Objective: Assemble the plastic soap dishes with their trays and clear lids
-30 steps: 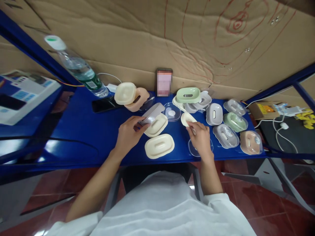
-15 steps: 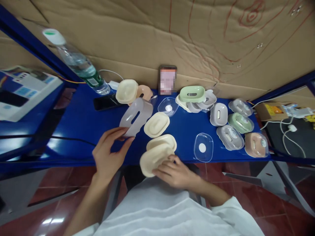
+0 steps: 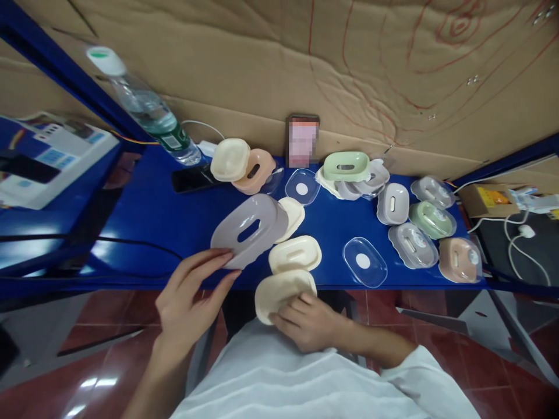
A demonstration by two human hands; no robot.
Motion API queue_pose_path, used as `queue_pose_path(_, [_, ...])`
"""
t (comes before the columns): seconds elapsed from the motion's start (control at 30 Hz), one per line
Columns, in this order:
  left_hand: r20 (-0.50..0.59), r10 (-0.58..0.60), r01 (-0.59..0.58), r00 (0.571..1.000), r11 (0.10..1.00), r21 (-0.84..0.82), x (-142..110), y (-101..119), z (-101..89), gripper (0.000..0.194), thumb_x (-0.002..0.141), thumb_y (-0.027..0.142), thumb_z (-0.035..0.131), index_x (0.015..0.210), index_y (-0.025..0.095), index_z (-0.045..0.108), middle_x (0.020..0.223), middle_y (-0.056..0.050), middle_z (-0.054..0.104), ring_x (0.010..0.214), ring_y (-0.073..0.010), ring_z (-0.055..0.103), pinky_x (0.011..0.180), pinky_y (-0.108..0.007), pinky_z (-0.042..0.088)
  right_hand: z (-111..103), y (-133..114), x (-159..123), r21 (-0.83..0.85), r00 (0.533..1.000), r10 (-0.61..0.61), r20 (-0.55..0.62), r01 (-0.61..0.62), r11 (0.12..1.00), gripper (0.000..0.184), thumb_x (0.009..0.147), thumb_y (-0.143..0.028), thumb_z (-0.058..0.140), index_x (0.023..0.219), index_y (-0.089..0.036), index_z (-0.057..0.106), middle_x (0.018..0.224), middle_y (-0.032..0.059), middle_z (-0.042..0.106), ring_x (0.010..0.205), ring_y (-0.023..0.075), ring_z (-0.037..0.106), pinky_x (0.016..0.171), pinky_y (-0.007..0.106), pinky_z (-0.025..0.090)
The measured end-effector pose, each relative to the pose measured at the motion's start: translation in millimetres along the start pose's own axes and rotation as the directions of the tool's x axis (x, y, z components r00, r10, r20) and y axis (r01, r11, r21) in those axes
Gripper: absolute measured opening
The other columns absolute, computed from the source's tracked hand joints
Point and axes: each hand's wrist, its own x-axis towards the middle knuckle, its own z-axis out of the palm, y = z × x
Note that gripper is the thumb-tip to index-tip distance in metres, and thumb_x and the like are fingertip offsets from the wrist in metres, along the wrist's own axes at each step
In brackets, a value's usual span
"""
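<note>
My left hand [image 3: 192,297] pinches the near edge of a lilac-grey plastic soap dish [image 3: 266,224] with an oblong slot in its base. The dish is tilted and covers part of a cream oval insert [image 3: 293,218] on the table. In front of my body, my right hand [image 3: 308,320] has its fingers curled over a second cream oval piece [image 3: 279,291], held at the table's front edge. Just beyond it lies another cream insert [image 3: 297,254] with a raised middle.
Clear oval lids [image 3: 364,262] lie on the blue table [image 3: 157,215]. Several lidded soap dishes [image 3: 413,245] stand at right. At the back are a green dish [image 3: 346,167], a peach dish [image 3: 257,171], a cream dish [image 3: 230,160], a phone [image 3: 302,141] and a water bottle [image 3: 152,113].
The lilac-grey dish has come down and nearer, turning flatter over the cream insert. The cream piece in my right hand has moved slightly toward my body.
</note>
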Motion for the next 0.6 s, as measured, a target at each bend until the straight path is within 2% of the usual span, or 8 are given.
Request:
queue_pose_path(0.07, [0.008,0.008,-0.008,1.0,1.0,-0.012,-0.6,1.8,-0.2,0.04,0.089,0.013,0.082,0.124,0.03,0.075,0.117,-0.002,0.079,0.104,-0.022,0.078,0.095,-0.04,0.065,-1.9,-7.7,-4.6,0.004,1.0,-0.026,-0.004,0.026,1.0,0.03,0.108,-0.02,0.054,0.131,-0.008,0.069,0.096,0.0076,0.074,0.082,0.0187,0.06,0.075,0.037,0.04])
queue_pose_path(0.17, [0.018,-0.015,0.015,1.0,1.0,-0.016,-2.1,2.1,1.7,0.037,0.09,0.014,0.081,0.123,0.029,0.074,0.117,-0.003,0.079,0.105,-0.0219,0.077,0.095,-0.039,0.065,3.0,-12.4,-12.5,-0.008,0.999,0.039,0.031,-0.039,0.999,0.03,0.107,-0.021,0.057,0.133,-0.009,0.067,0.098,0.0083,0.075,0.084,0.019,0.062,0.079,0.038,0.041])
queue_pose_path(0.27, [0.033,-0.021,0.022,0.999,0.999,-0.038,-2.5,3.1,6.0,0.034,0.092,0.016,0.079,0.123,0.03,0.074,0.116,-0.002,0.079,0.104,-0.0223,0.078,0.093,-0.039,0.066,10.2,-2.6,-17.7,-0.015,0.99,0.136,0.041,-0.136,0.991,0.034,0.105,-0.022,0.059,0.136,-0.011,0.066,0.111,0.0102,0.077,0.096,0.0214,0.064,0.088,0.039,0.043])
queue_pose_path(0.37, [0.053,0.008,-0.004,0.999,0.998,-0.069,-3.0,5.0,8.6,0.034,0.092,0.017,0.079,0.123,0.03,0.074,0.116,-0.003,0.079,0.103,-0.022,0.078,0.092,-0.038,0.067,9.6,8.7,-19.4,-0.031,0.976,0.213,0.042,-0.212,0.977,0.041,0.1,-0.019,0.065,0.14,-0.012,0.064,0.118,0.0122,0.077,0.104,0.0245,0.065,0.089,0.039,0.044])
queue_pose_path(0.47, [0.087,0.028,-0.02,0.996,0.995,-0.093,-5.3,5.0,6.5,0.035,0.091,0.014,0.08,0.123,0.028,0.073,0.118,-0.003,0.078,0.104,-0.021,0.078,0.092,-0.036,0.066,2.9,5.6,-20.7,0.001,0.986,0.162,0.028,-0.162,0.987,0.041,0.099,-0.018,0.067,0.139,-0.011,0.065,0.113,0.012,0.077,0.104,0.0243,0.066,0.087,0.038,0.044])
queue_pose_path(0.6, [0.095,0.011,-0.002,0.995,0.996,-0.086,-8.9,3.6,2.1,0.035,0.091,0.012,0.08,0.122,0.026,0.073,0.118,-0.004,0.078,0.105,-0.0205,0.077,0.091,-0.035,0.065,1.3,-11.2,-22.2,0.044,0.999,0.043,-0.014,-0.043,0.998,0.034,0.104,-0.02,0.064,0.135,-0.009,0.066,0.097,0.0079,0.076,0.082,0.0186,0.065,0.075,0.036,0.042])
